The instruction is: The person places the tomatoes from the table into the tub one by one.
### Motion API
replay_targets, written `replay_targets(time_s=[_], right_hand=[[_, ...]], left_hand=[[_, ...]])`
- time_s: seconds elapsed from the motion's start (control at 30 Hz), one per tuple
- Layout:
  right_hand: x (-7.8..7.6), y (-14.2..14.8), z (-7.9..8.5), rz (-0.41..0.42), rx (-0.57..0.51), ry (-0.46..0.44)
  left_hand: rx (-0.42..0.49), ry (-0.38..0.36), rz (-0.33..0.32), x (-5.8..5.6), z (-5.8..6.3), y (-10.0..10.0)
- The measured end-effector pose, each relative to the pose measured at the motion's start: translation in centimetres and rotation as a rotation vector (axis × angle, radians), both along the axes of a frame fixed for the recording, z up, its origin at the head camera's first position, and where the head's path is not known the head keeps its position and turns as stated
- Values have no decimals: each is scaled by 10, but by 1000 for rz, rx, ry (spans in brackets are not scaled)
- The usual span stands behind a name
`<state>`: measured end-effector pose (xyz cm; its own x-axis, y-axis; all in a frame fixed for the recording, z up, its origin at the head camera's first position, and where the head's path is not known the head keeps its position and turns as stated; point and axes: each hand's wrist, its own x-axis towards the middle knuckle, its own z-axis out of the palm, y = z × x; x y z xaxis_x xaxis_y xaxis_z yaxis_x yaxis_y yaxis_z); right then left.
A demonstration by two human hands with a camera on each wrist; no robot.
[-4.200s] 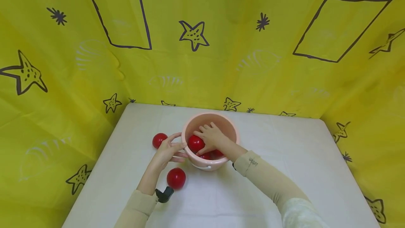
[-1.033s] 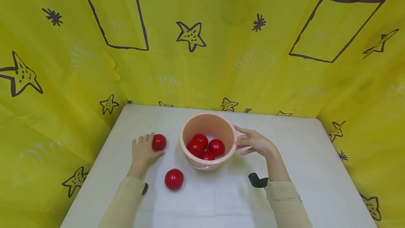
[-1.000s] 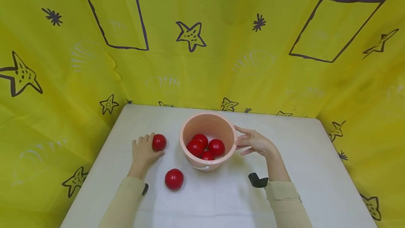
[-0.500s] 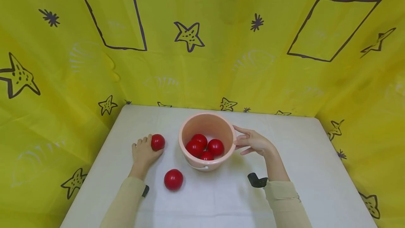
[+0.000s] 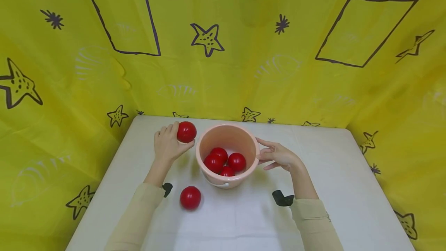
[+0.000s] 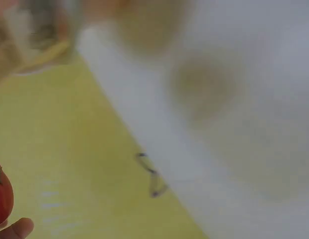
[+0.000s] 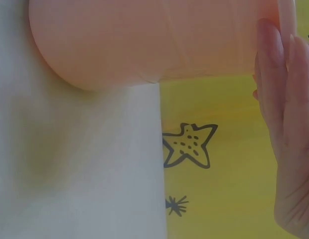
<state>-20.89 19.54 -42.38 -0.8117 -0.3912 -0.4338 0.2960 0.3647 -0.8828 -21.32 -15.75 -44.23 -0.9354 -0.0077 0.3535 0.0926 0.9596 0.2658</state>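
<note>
My left hand [image 5: 167, 145] grips a red tomato [image 5: 187, 132] above the table, just left of the pink bucket [image 5: 240, 136]. In the left wrist view, the held tomato [image 6: 2, 196] shows its green stem end at the left edge, a fingertip beside it. My right hand [image 5: 283, 156] rests its fingers against the bucket's right side at the rim. Seen from the right wrist, the fingers [image 7: 274, 74] lie nearly straight along the bucket wall. Several red tomatoes [image 5: 237, 162] sit inside the bucket. Another tomato [image 5: 190, 198] lies on the table in front of it.
A white-covered table [image 5: 331, 173] carries everything. Yellow cloth [image 5: 240, 80] with dark star drawings encloses its back and sides. The bucket's white handle [image 5: 223, 184] hangs down at the front. A dark wrist mount [image 5: 283, 198] sticks out beside the right sleeve.
My left hand has lifted the tomato off the table's left side and brought it up and right, near the rim. Earlier my right hand was inside the bucket; now it is at the outside.
</note>
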Motion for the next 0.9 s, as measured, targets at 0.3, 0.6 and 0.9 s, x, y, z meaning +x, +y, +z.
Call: replay_targets(time_s=[0.3, 0.6, 0.9], right_hand=[[1, 1, 1, 1, -8, 4], [2, -3, 2, -7, -16, -5], [0, 0, 0, -2, -11, 0]], left_hand=[[-118, 58, -166, -2, 29, 56], [-308, -113, -275, -13, 14, 97], [-529, -183, -423, -20, 6, 116]])
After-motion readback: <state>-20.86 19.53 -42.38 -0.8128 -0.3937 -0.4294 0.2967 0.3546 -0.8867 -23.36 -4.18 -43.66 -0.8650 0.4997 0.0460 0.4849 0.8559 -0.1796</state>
